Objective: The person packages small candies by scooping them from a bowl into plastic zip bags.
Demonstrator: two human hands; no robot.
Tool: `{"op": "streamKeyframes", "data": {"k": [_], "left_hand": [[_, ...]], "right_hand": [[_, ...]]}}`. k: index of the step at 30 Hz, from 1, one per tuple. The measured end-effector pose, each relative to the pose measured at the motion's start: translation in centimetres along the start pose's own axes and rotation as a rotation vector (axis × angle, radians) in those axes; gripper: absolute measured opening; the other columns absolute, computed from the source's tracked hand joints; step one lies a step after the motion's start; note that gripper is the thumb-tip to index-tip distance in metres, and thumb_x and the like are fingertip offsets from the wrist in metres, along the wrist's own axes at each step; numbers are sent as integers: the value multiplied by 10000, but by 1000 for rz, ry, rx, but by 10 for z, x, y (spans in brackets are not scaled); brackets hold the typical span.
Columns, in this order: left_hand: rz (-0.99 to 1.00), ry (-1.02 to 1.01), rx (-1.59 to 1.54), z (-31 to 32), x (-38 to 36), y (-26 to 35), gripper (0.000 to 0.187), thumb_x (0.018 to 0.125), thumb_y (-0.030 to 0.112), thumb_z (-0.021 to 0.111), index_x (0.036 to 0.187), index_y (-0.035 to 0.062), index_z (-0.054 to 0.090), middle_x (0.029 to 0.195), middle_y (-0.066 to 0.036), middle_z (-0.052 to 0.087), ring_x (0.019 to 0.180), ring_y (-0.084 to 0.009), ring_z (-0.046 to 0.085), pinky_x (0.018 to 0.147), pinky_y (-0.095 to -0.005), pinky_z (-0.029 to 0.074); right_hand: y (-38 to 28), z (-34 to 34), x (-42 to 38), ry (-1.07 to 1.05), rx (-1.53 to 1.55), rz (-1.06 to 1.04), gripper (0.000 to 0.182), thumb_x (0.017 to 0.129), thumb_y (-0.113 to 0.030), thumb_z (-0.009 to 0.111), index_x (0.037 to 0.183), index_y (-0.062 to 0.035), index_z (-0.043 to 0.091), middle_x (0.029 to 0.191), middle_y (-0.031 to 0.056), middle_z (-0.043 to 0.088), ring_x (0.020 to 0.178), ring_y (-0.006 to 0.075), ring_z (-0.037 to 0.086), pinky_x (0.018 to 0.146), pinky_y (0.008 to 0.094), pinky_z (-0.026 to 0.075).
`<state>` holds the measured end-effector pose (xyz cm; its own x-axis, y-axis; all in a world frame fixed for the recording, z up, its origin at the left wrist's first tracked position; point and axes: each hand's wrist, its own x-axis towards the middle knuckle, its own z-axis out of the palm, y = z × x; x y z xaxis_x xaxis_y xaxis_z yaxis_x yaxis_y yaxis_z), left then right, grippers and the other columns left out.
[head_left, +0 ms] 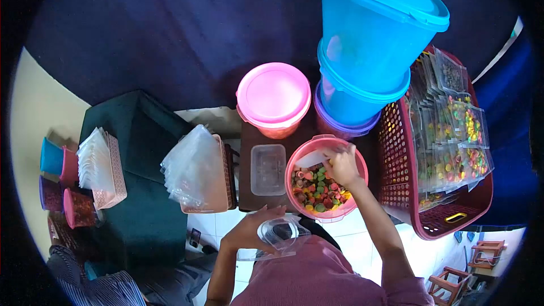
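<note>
My right hand (343,167) reaches into an open pink bucket (290,190), its fingers closed around a white scoop (310,159). Small round candies or snacks (320,187) in green, red, yellow and brown lie in the bucket under the scoop. Close to my body, my left hand (249,232) grips a clear plastic bag (280,235). A rounded opening shows at the bag's near side; its contents, if any, cannot be made out. Left of the bucket sits a clear rectangular plastic container (268,170).
A lidded pink bucket (273,93) and stacked blue buckets (365,51) stand behind. On the right, a dark red basket (396,164) holds several filled bags (453,136). Leftward, a basket carries empty clear bags (195,167). Another person's striped sleeve (107,290) shows at lower left.
</note>
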<state>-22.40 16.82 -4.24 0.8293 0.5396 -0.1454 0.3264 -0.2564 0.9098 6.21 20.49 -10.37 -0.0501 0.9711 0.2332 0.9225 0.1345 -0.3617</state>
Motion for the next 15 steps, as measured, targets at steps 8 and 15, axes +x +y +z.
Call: {"op": "streamKeyframes", "data": {"k": [8,15], "left_hand": [[-85,3,-115,21,19,-3,903,405,341,803,1164,27,427,1234,-131,406,1107,-255,428,967,-397,280],[-113,4,4,24,21,-4,924,401,351,801,1189,70,409,1281,-109,350,1152,-273,374,967,-402,282]], "right_hand": [[1,-2,2,-255,203,-75,329,628,-69,570,942,-166,570,877,71,599,895,245,534,807,451,275],[10,-6,-5,-224,320,-136,322,625,-127,616,938,-185,565,858,46,599,895,237,533,798,411,261]]}}
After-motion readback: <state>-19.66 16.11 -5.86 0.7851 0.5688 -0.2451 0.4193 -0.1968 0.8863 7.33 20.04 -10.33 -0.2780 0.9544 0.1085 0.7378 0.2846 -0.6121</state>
